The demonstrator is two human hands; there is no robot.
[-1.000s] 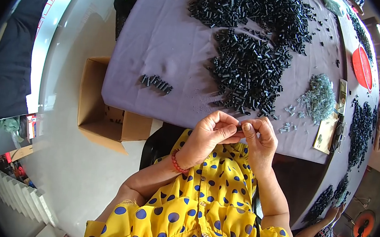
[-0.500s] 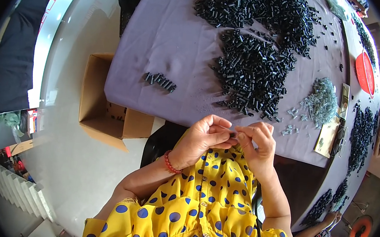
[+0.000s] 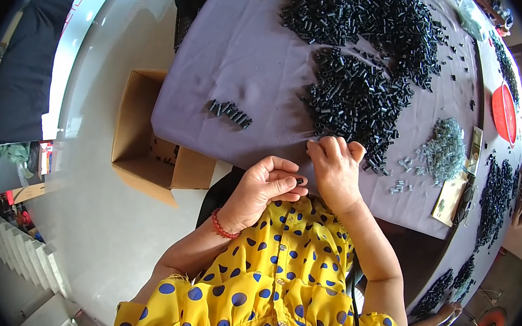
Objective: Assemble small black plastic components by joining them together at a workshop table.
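Observation:
My left hand point(image 3: 263, 191), with a red bead bracelet at the wrist, is closed on a small black tube point(image 3: 300, 181) between thumb and fingers, just off the table's near edge. Farther forward and to the right, my right hand point(image 3: 338, 170) hovers over the cloth by the near end of a heap of black tubes point(image 3: 359, 100). Its fingers are curled together, and anything between the fingertips is hidden. A short row of black tubes point(image 3: 231, 114) lies on the left part of the table. Right of the heap is a pile of small clear pieces point(image 3: 445, 148).
A lavender cloth covers the table point(image 3: 220, 66). An open cardboard box point(image 3: 193, 172) stands on the floor at the left. Eyeglasses point(image 3: 467, 203) and a yellowish card point(image 3: 449, 198) lie to the right, with a red basin point(image 3: 504, 113) beyond. Another person's hand point(image 3: 450, 312) shows at lower right.
My right hand has left my left hand and moved forward to the edge of the black heap. My left hand has shifted slightly and keeps the tube. The view has shifted a little.

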